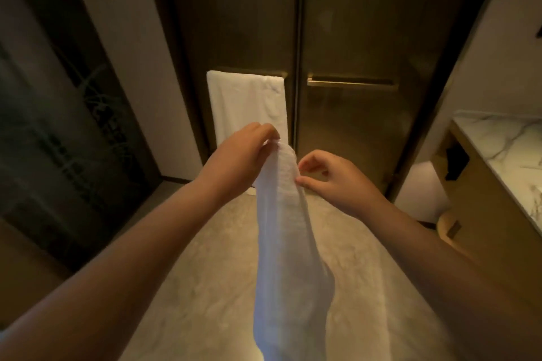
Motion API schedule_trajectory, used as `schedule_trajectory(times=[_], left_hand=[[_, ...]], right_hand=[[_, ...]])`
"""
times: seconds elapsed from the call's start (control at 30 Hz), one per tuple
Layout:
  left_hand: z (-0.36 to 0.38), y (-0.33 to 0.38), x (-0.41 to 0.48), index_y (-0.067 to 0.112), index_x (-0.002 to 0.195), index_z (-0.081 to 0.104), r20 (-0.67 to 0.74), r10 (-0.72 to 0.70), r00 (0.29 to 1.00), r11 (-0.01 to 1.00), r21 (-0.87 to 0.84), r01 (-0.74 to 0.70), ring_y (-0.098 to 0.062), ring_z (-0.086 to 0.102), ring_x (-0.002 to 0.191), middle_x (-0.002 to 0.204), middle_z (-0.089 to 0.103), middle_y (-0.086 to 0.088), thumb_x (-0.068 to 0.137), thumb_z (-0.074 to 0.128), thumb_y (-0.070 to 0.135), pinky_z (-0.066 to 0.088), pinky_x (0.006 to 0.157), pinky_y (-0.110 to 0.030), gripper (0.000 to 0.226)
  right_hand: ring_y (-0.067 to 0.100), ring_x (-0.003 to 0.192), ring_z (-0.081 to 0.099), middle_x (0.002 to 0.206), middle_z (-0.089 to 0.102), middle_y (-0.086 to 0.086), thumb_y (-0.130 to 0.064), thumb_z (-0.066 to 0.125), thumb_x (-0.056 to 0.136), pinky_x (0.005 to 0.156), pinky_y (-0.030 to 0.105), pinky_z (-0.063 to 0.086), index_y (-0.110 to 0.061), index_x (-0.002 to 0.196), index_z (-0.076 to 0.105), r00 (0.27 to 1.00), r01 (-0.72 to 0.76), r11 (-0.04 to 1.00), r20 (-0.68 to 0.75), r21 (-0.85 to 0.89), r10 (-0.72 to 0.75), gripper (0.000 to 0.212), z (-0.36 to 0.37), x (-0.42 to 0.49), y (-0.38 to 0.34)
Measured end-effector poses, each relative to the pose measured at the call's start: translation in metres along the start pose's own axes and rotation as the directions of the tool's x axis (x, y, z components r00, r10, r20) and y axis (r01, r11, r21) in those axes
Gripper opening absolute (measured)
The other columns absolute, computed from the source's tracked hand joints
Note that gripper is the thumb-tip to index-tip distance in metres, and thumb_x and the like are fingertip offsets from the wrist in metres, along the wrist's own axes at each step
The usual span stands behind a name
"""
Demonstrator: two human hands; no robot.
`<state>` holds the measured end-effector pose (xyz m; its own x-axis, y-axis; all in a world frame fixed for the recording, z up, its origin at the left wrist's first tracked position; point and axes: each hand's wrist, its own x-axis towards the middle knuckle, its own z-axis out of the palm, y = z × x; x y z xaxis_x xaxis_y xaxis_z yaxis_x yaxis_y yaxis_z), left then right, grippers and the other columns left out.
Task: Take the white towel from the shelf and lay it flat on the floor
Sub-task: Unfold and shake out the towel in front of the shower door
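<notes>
A white towel [289, 243] hangs bunched in a long narrow column in front of me, its lower end running out of the bottom of the view. My left hand [239, 155] pinches its top edge with thumb and fingers. My right hand [331, 177] is just right of the towel, fingers curled and spread, its thumb tip touching the towel's side without gripping it. The beige stone floor [205, 287] lies below.
A second white towel [247, 105] hangs on the handle bar of the left bronze door; the right door has a bare gold handle [350, 82]. A dark patterned glass panel [58, 126] stands left. A marble-topped vanity [504, 149] stands right.
</notes>
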<state>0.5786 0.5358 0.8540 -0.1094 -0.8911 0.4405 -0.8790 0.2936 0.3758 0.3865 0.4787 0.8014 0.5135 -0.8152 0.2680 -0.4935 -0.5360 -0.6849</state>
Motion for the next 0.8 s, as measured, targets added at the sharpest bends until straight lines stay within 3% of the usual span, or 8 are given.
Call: schedule_trajectory(times=[0.1, 0.27, 0.43, 0.63, 0.73, 0.8], left_hand=[[-0.018, -0.02, -0.015, 0.02, 0.105, 0.056, 0.006, -0.035, 0.999, 0.999, -0.01, 0.035, -0.006, 0.05, 0.091, 0.112, 0.059, 0.001, 0.094, 0.049, 0.025, 0.034, 0.072, -0.005, 0.014], [-0.041, -0.061, -0.038, 0.031, 0.099, 0.05, 0.027, -0.023, 0.999, 0.999, -0.035, 0.024, -0.003, 0.05, 0.088, 0.101, 0.047, 0.014, 0.093, 0.05, 0.026, 0.036, 0.068, -0.003, 0.008], [-0.066, -0.117, -0.053, 0.029, 0.104, 0.053, 0.047, -0.009, 0.999, 0.998, -0.056, 0.012, 0.0, 0.049, 0.083, 0.101, 0.045, 0.016, 0.094, 0.049, 0.027, 0.035, 0.069, -0.004, 0.011], [-0.105, -0.204, -0.064, 0.047, 0.097, 0.04, 0.112, 0.054, 0.992, 0.995, -0.086, -0.045, 0.001, 0.051, 0.085, 0.094, 0.042, 0.021, 0.093, 0.045, 0.041, 0.043, 0.072, -0.014, 0.009], [-0.121, -0.248, -0.068, 0.046, 0.096, 0.045, 0.132, 0.026, 0.991, 0.99, -0.142, -0.007, 0.003, 0.052, 0.084, 0.092, 0.046, 0.025, 0.092, 0.044, 0.048, 0.048, 0.073, -0.02, 0.005], [-0.129, -0.276, -0.073, 0.043, 0.1, 0.049, 0.145, -0.007, 0.989, 0.977, -0.208, 0.037, 0.006, 0.052, 0.085, 0.096, 0.05, 0.025, 0.09, 0.043, 0.053, 0.047, 0.07, -0.018, 0.015]], right_hand=[[-0.007, 0.102, 0.055, 0.108, 0.059, -0.025, -0.045, 0.068, 0.081, 0.085, 0.021, 0.047, -0.042, 0.118, 0.051, 0.994, 0.034, 0.995, 0.103, 0.091, -0.043, 0.041, 0.016, 0.006, -0.02], [-0.007, 0.111, 0.05, 0.119, 0.055, -0.024, -0.052, 0.064, 0.082, 0.089, 0.016, 0.041, -0.045, 0.119, 0.051, 0.97, 0.101, 0.988, 0.209, 0.119, -0.124, 0.04, 0.048, 0.028, -0.056], [0.003, 0.107, 0.056, 0.112, 0.058, -0.019, -0.055, 0.065, 0.08, 0.09, 0.033, 0.053, -0.041, 0.11, 0.053, 0.957, 0.063, 0.989, 0.274, 0.132, -0.098, 0.035, 0.096, 0.059, -0.092], [0.019, 0.094, 0.062, 0.101, 0.064, -0.002, -0.039, 0.067, 0.082, 0.081, 0.047, 0.056, -0.026, 0.104, 0.057, 0.976, 0.069, 0.986, 0.194, 0.15, -0.097, 0.028, 0.166, 0.101, -0.143], [0.016, 0.09, 0.063, 0.097, 0.064, -0.005, -0.035, 0.067, 0.083, 0.078, 0.047, 0.056, -0.027, 0.099, 0.057, 0.99, 0.07, 0.987, 0.108, 0.146, -0.087, 0.021, 0.204, 0.119, -0.163], [0.014, 0.089, 0.062, 0.096, 0.064, -0.006, -0.032, 0.068, 0.083, 0.076, 0.047, 0.056, -0.026, 0.098, 0.058, 0.995, 0.078, 0.987, 0.052, 0.143, -0.086, 0.019, 0.227, 0.127, -0.173]])
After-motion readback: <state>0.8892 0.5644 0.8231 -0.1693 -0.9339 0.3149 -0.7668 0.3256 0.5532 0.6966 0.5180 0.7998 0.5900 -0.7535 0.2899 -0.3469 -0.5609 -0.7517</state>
